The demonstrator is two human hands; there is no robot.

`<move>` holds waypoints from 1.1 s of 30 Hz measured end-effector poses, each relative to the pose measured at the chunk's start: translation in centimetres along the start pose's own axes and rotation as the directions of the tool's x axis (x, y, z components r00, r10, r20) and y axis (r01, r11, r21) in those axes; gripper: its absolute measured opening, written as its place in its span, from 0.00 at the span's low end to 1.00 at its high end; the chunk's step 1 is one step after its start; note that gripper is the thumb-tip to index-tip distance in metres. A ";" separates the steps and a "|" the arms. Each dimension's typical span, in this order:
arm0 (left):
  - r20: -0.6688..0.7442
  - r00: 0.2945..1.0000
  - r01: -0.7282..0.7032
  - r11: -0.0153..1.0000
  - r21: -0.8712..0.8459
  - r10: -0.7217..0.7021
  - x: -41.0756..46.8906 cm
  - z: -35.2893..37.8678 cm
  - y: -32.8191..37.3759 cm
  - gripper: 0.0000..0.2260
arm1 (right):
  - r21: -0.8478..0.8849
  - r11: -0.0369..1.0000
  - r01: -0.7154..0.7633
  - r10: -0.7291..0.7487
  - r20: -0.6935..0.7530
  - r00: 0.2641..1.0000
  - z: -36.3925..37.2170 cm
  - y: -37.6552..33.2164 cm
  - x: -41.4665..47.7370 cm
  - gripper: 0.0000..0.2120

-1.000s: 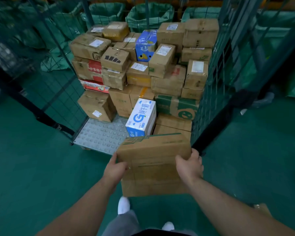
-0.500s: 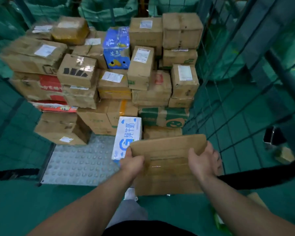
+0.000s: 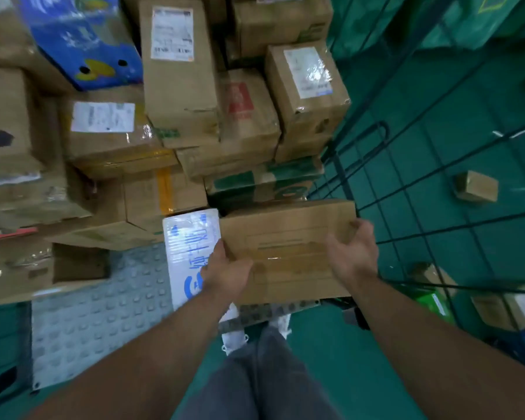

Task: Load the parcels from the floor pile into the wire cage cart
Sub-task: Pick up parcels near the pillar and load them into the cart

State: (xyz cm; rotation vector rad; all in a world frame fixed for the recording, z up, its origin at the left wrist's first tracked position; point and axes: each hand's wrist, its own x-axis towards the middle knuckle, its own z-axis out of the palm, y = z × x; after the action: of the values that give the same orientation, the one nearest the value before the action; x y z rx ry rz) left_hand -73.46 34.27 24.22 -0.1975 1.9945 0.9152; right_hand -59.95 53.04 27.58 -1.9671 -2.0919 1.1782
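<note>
A flat brown cardboard parcel (image 3: 288,237) lies at the front right corner of the wire cage cart, on top of other boxes and against the mesh side wall (image 3: 406,165). My left hand (image 3: 225,271) grips its left edge, fingers tucked between it and a white-and-blue carton (image 3: 188,237). At the parcel's right edge, my right hand (image 3: 355,253) is spread with the palm showing and the fingers relaxed; whether it touches the cardboard I cannot tell.
Stacked brown parcels fill the back of the cart, with a blue carton (image 3: 79,34) up high. The studded grey cart floor (image 3: 97,313) shows at front left. Beyond the mesh, a small box (image 3: 476,186) and more parcels (image 3: 503,307) lie on the green floor.
I have stepped up to the cart and the parcel has gone forward and down onto the boxes in the front right corner. My right hand has loosened from its edge.
</note>
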 end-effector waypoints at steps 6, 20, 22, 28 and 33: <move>0.043 0.999 0.005 0.993 -0.117 0.000 5.1 1.2 0.6 0.36 | -0.125 0.992 -0.015 0.017 0.018 1.000 3.4 -0.8 6.3 0.18; -0.344 0.860 0.496 0.779 0.384 -0.378 9.6 -0.8 -1.3 0.62 | -0.515 0.820 0.251 -0.007 0.428 0.904 8.9 1.1 11.4 0.37; -0.349 0.851 0.505 0.793 0.341 -0.392 10.8 -1.3 -2.3 0.64 | -0.569 0.769 0.292 0.006 0.463 0.886 9.5 1.1 11.4 0.46; -0.384 0.857 0.486 0.788 0.379 -0.344 11.5 0.2 -2.5 0.56 | -0.618 0.718 0.322 0.038 0.497 0.867 9.9 1.7 12.2 0.53; -0.413 0.854 0.495 0.736 0.462 -0.315 12.2 0.7 -2.8 0.53 | -0.605 0.728 0.321 0.027 0.494 0.869 10.5 1.4 12.7 0.51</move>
State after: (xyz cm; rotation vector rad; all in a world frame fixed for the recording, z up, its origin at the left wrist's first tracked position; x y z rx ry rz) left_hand -78.71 35.26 12.86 -0.4527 2.2863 -0.0134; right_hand -66.56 58.86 13.55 -1.7514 -3.2624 1.0252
